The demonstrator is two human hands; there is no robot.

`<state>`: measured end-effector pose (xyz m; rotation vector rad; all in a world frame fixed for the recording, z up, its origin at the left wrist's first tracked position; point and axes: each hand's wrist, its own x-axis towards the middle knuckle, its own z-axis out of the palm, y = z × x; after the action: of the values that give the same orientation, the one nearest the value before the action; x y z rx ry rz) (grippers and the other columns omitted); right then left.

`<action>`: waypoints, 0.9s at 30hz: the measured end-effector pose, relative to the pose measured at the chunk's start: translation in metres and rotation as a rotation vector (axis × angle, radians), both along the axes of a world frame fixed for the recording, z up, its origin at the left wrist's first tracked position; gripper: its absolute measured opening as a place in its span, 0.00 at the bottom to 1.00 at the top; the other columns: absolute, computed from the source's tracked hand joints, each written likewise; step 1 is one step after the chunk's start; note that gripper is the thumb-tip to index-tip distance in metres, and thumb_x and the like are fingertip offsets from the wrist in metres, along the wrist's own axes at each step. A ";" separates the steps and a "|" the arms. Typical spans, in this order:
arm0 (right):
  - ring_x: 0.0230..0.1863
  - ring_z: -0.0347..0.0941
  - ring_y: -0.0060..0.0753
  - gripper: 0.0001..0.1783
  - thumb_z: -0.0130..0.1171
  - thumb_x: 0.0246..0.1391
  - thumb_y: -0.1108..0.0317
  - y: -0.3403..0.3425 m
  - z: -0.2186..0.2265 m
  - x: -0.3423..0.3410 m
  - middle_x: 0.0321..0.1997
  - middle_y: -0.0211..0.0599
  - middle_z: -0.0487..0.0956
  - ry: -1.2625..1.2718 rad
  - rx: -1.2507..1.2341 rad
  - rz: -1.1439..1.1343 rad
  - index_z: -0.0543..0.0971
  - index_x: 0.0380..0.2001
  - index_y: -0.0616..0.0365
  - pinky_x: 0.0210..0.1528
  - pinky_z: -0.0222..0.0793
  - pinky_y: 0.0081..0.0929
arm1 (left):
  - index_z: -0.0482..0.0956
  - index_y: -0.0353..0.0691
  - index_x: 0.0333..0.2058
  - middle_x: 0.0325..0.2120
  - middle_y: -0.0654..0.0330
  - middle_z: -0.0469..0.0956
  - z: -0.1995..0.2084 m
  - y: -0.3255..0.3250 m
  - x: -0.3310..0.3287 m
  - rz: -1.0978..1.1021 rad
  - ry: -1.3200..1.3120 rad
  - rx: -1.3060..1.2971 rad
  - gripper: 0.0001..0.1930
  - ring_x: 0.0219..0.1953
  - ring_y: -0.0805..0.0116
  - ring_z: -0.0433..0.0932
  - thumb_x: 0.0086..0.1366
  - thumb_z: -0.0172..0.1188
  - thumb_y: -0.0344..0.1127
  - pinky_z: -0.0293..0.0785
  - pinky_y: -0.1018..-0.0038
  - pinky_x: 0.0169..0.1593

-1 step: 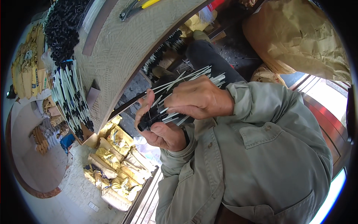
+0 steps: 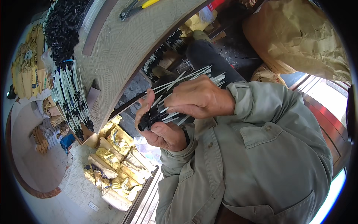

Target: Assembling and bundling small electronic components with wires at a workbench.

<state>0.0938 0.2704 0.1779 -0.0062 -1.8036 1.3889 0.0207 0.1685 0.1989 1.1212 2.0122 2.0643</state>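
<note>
My left hand point(image 2: 160, 132) is closed around the black ridged end of a bundle point(image 2: 152, 120), with its thumb in front and its fingers behind. Thin whitish sticks point(image 2: 194, 75) fan out of that bundle up and to the right. My right hand point(image 2: 201, 98) bends over the sticks, its thumb and fingers pinched on them close to the black part. A very fine, needle-like line shows between the left fingers and the black part; I cannot tell what it is. My right palm and some of the sticks are hidden.
On the curved table point(image 2: 123, 48) lie yellow-handled pliers point(image 2: 136, 9), a heap of black pieces point(image 2: 65, 30) and a pile of white sticks with black parts point(image 2: 71, 97). Yellow wrapped packages point(image 2: 115, 160) sit at lower left. A large brown paper sack point(image 2: 298, 37) stands at upper right.
</note>
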 end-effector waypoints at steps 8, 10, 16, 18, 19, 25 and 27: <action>0.23 0.72 0.41 0.07 0.60 0.45 0.72 0.005 0.000 0.002 0.21 0.39 0.73 -0.034 0.112 -0.031 0.76 0.28 0.62 0.23 0.66 0.31 | 0.60 0.31 0.44 0.41 0.42 0.72 -0.004 0.002 0.005 0.006 0.066 -0.001 0.22 0.47 0.50 0.71 0.66 0.38 0.48 0.45 0.53 0.62; 0.23 0.72 0.41 0.07 0.60 0.44 0.71 0.005 -0.003 0.000 0.22 0.40 0.73 -0.001 0.069 -0.010 0.76 0.28 0.61 0.23 0.66 0.31 | 0.59 0.31 0.44 0.41 0.42 0.72 -0.004 0.003 0.005 0.003 0.037 0.024 0.22 0.47 0.49 0.72 0.66 0.37 0.48 0.44 0.52 0.62; 0.22 0.71 0.42 0.06 0.60 0.45 0.71 0.009 0.002 0.005 0.21 0.40 0.73 -0.024 0.032 0.042 0.76 0.28 0.60 0.22 0.65 0.32 | 0.59 0.32 0.43 0.41 0.41 0.71 0.001 0.004 0.004 -0.010 0.066 -0.041 0.22 0.48 0.48 0.71 0.66 0.36 0.49 0.45 0.52 0.62; 0.22 0.71 0.42 0.05 0.60 0.45 0.71 0.010 0.005 0.007 0.21 0.40 0.73 -0.048 0.052 0.030 0.76 0.28 0.60 0.22 0.64 0.32 | 0.59 0.32 0.42 0.41 0.42 0.71 0.004 0.005 0.005 -0.011 0.082 -0.062 0.21 0.48 0.49 0.71 0.66 0.36 0.49 0.45 0.53 0.62; 0.22 0.71 0.43 0.05 0.58 0.46 0.71 0.011 0.006 0.008 0.21 0.40 0.72 -0.077 0.062 0.064 0.76 0.28 0.60 0.22 0.64 0.31 | 0.59 0.32 0.42 0.41 0.42 0.71 0.003 0.005 0.005 -0.012 0.082 -0.062 0.21 0.48 0.49 0.71 0.66 0.36 0.49 0.45 0.53 0.62; 0.22 0.70 0.43 0.05 0.55 0.47 0.72 0.021 0.009 0.009 0.20 0.40 0.71 -0.116 0.141 0.199 0.75 0.30 0.59 0.22 0.65 0.31 | 0.58 0.34 0.42 0.41 0.42 0.72 0.006 0.005 0.006 -0.008 0.150 -0.123 0.20 0.48 0.50 0.71 0.66 0.37 0.49 0.43 0.55 0.62; 0.21 0.70 0.41 0.06 0.55 0.46 0.73 0.023 0.011 0.011 0.20 0.38 0.71 -0.120 0.181 0.214 0.75 0.31 0.58 0.22 0.65 0.31 | 0.58 0.35 0.41 0.41 0.44 0.73 -0.001 0.003 0.006 -0.041 0.132 -0.059 0.15 0.50 0.50 0.71 0.66 0.40 0.43 0.39 0.55 0.63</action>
<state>0.1048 0.2938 0.1894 0.2087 -2.0741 1.3903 0.0263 0.1710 0.1981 1.3086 2.0733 1.9459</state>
